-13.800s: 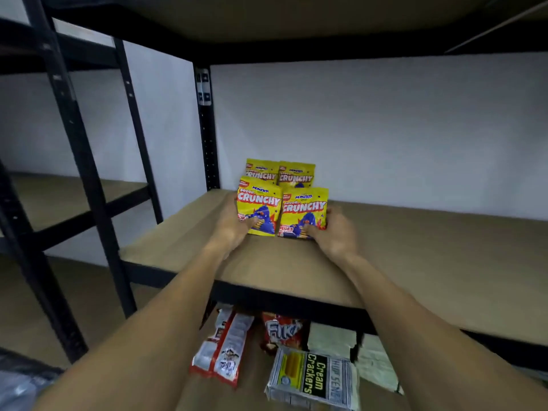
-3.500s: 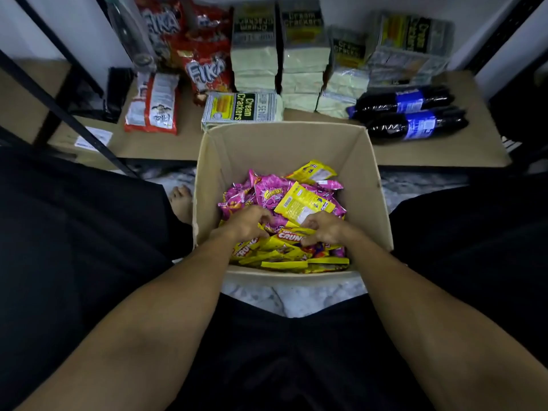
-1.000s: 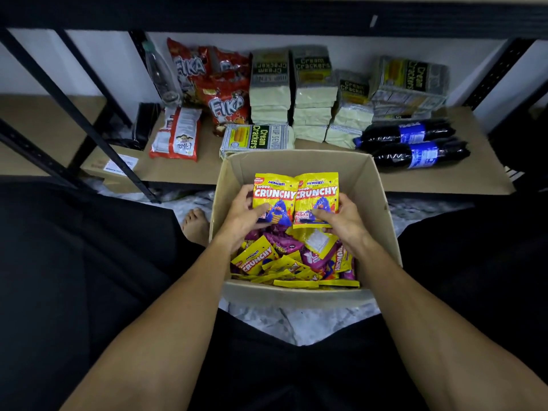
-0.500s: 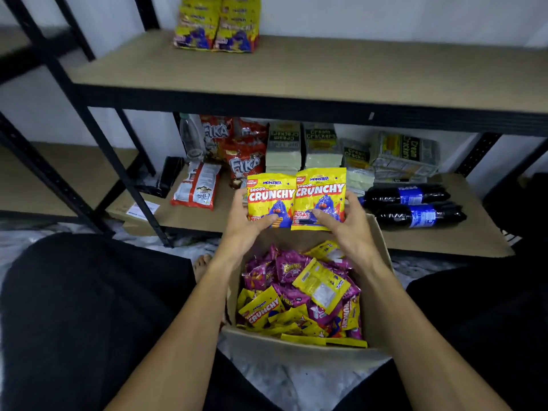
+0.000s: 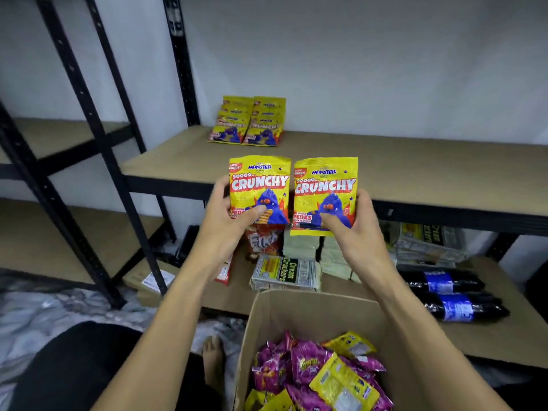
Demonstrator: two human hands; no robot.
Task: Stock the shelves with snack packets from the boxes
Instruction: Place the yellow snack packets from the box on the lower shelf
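Left hand (image 5: pixel 225 223) and right hand (image 5: pixel 355 235), fingers (image 5: pixel 222 191) gripping left packet (image 5: pixel 259 185) and right packet (image 5: pixel 324 191) by their lower corners, before the front edge of the shelf (image 5: pixel 400 167); the packets are probably light, crinkly and slippery.

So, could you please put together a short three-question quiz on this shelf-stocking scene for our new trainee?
1. Multiple choice: what do the left hand and the right hand each hold? A) a dark bottle B) a yellow Crunchy packet C) a cracker pack
2. True or false: the cardboard box is empty.
3. Fill in: the stocked packets stand at the back ____ corner of the shelf.
Key: 1 B; 2 false, it holds purple and yellow packets; 3 left.
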